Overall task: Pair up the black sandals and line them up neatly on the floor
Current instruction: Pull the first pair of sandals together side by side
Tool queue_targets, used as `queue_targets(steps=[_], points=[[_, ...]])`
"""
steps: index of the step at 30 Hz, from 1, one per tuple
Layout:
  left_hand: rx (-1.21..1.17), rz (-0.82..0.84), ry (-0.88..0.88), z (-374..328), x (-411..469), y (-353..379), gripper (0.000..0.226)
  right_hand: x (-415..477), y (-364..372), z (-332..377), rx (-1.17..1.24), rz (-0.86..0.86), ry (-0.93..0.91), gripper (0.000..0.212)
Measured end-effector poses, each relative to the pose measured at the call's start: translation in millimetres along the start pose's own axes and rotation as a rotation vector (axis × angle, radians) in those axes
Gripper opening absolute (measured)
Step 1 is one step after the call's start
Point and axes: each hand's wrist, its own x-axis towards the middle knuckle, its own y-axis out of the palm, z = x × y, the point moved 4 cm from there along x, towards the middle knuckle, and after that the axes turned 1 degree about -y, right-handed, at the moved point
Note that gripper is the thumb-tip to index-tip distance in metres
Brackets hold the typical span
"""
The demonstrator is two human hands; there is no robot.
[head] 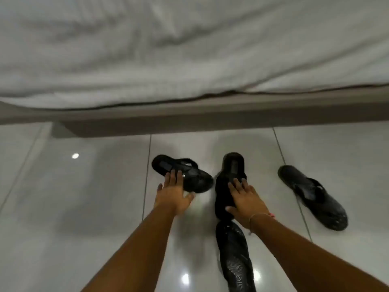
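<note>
Several black sandals lie on the glossy white tile floor. A thong sandal (185, 175) lies slantwise left of centre. My left hand (174, 194) rests palm down on its near edge, fingers spread and flat, thumb by the sole. A slide sandal (231, 167) points toward the bed. My right hand (246, 201) grips its near half, fingers on top and thumb around its left side. Its heel end overlaps a third sandal (233, 258) lying lengthwise just below. A fourth sandal (313, 197) lies slantwise at the right, apart from both hands.
A bed with a rumpled white sheet (189, 49) fills the top half, and its grey-brown base (210, 121) runs across just beyond the sandals. Bare tile floor (73, 207) stretches to the left and to the far right.
</note>
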Motion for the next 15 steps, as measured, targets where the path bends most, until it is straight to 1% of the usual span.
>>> queue_targets(steps=[3,4,7,9,11,15], points=[[-0.039,-0.013,-0.122,3.7,68.2,36.4,0.099,47.3,45.1,-16.1,-0.010,0.013,0.078,0.078],[-0.066,-0.030,-0.156,6.5,87.5,36.5,0.102,59.2,52.4,-19.9,-0.010,0.021,0.103,0.078],[-0.077,-0.078,-0.167,29.5,125.9,69.5,0.111,84.2,90.4,-38.2,-0.043,0.017,0.134,0.076],[-0.081,-0.172,-0.076,45.9,132.1,82.3,0.113,96.2,96.8,-43.3,-0.054,-0.050,0.092,0.074],[-0.073,-0.214,0.048,64.7,126.1,86.0,0.112,104.9,100.4,-40.9,-0.055,-0.092,0.073,0.074],[0.061,-0.043,0.218,120.6,95.3,77.3,0.117,114.8,104.0,-9.0,-0.026,-0.106,0.043,0.076]])
